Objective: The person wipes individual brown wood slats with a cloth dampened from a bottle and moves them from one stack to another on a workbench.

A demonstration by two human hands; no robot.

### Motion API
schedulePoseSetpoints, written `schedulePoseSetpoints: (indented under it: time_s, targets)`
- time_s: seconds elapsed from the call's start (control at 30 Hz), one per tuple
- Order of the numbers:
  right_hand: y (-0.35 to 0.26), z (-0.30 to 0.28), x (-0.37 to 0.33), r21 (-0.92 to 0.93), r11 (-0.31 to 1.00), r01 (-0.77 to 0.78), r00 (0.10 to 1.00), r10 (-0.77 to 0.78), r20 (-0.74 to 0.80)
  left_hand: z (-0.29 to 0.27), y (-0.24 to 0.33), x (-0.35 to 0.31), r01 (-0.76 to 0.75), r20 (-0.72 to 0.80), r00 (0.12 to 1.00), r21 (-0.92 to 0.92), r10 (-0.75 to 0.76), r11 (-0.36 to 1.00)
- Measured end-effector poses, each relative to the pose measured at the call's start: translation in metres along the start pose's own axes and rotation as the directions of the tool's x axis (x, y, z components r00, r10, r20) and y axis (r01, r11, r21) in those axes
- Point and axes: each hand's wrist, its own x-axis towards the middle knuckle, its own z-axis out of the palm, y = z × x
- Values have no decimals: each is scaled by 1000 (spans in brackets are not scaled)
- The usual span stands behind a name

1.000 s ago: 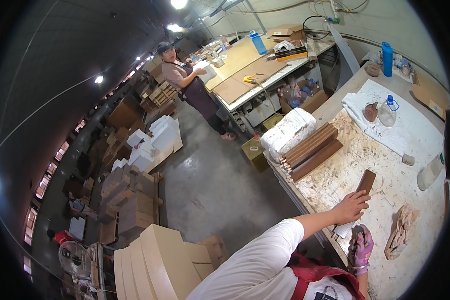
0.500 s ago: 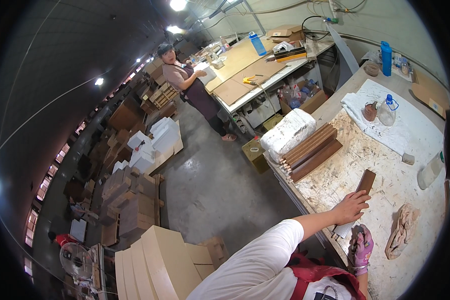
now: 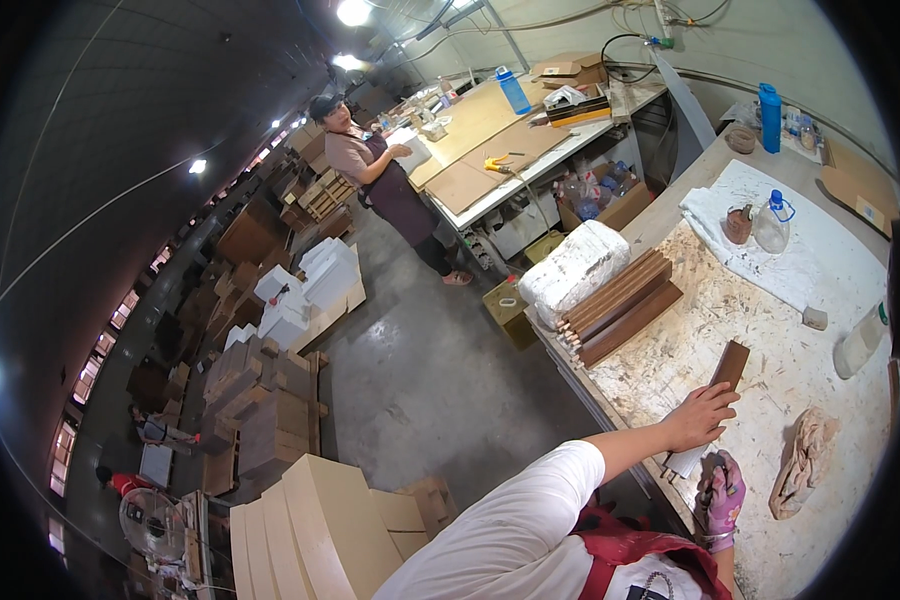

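My bare left hand [image 3: 703,415] lies across a brown wooden strip [image 3: 732,367] on the worktable and grips it by the sides. The strip's far end sticks out past my fingers; its greyish near end shows below the palm. My right hand [image 3: 727,497], in a purple flowered glove, is closed beside that near end. Something dark shows at its fingers, too hidden to name. To the right lies a crumpled, stained cloth [image 3: 805,462]. Several brown strips [image 3: 630,310] are stacked farther off at the table's left edge, beside a white wrapped block [image 3: 576,272].
A white cloth [image 3: 735,200] bears a clear bottle [image 3: 773,225] and a small brown pot [image 3: 739,224]. A whitish bottle [image 3: 860,342] and a small block [image 3: 815,318] stand at the right. A person [image 3: 385,180] stands at another table [image 3: 505,150]. Pale panels [image 3: 310,520] stand at the lower left.
Both hands and the strip stay almost where they were. My view has shifted very slightly.
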Motion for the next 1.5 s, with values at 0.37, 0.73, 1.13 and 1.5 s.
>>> schedulePoseSetpoints:
  time_s: [0.37,0.73,1.13,1.5]
  targets:
    - [-6,2,0,-8,1000,4,1000,-4,3,-2,0,1,3,10,1000,8,-4,1000]
    - [-6,0,-5,25,1000,-6,1000,6,10,-4,8,-1,14,15,1000,14,-14,1000]
    - [-39,-3,8,-265,963,-56,990,88,110,-3,-27,13,-142,-168,977,-43,133,989]
    - [-34,-4,3,-370,928,-37,951,146,271,13,-14,4,-113,-183,975,66,123,991]
